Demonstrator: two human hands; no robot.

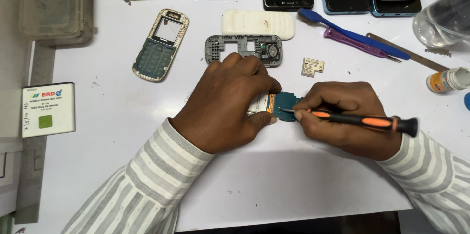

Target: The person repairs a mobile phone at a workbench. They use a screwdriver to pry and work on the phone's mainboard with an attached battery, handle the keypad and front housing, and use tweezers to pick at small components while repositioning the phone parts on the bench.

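My left hand (226, 103) presses down on a small blue-green phone circuit board (284, 105) lying on the white table (147, 131), fingers curled over its left part. My right hand (342, 116) grips a black and orange screwdriver (364, 120), its tip touching the board's right half. Both arms wear grey-striped sleeves.
Behind the hands lie a grey phone frame (243, 48), a white back cover (258, 23), a front housing with keypad (160, 44), a small beige chip (312, 66), blue and purple pry tools (360, 38), several phones along the far edge, a white battery (48, 109) at left, and a small bottle (446, 79) at right.
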